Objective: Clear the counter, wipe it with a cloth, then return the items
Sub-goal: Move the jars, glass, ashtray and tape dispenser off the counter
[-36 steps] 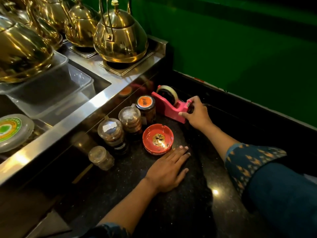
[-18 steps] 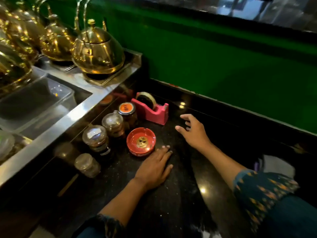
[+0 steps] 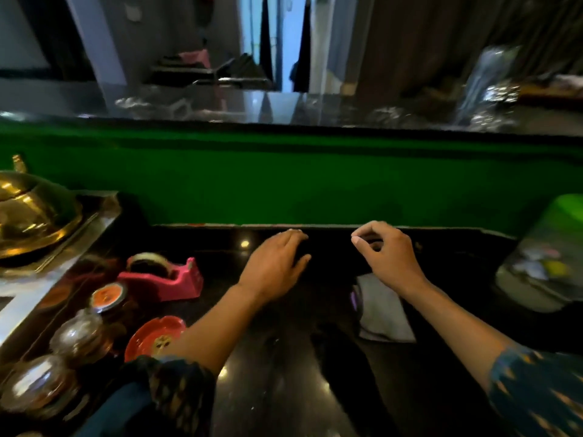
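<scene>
The black stone counter (image 3: 284,389) lies in front of me. At its left stand a pink tape dispenser (image 3: 170,279), a red ashtray (image 3: 154,337), an orange-lidded jar (image 3: 108,294) and two clear-lidded jars (image 3: 79,337). A grey-white cloth (image 3: 383,313) lies on the counter under my right wrist. My left hand (image 3: 276,263) hovers palm down over the counter's middle, fingers apart, holding nothing. My right hand (image 3: 388,253) is just right of it, fingers loosely curled, with nothing in it.
A green wall (image 3: 315,184) backs the counter, with a raised ledge above. A brass kettle (image 3: 31,212) sits on the steel shelf at the left. A clear container with a green lid (image 3: 545,263) stands at the right.
The view has swung right and up. My right hand let go of the tape dispenser and moved right. My left hand left the ashtray and moved to the counter's middle.
</scene>
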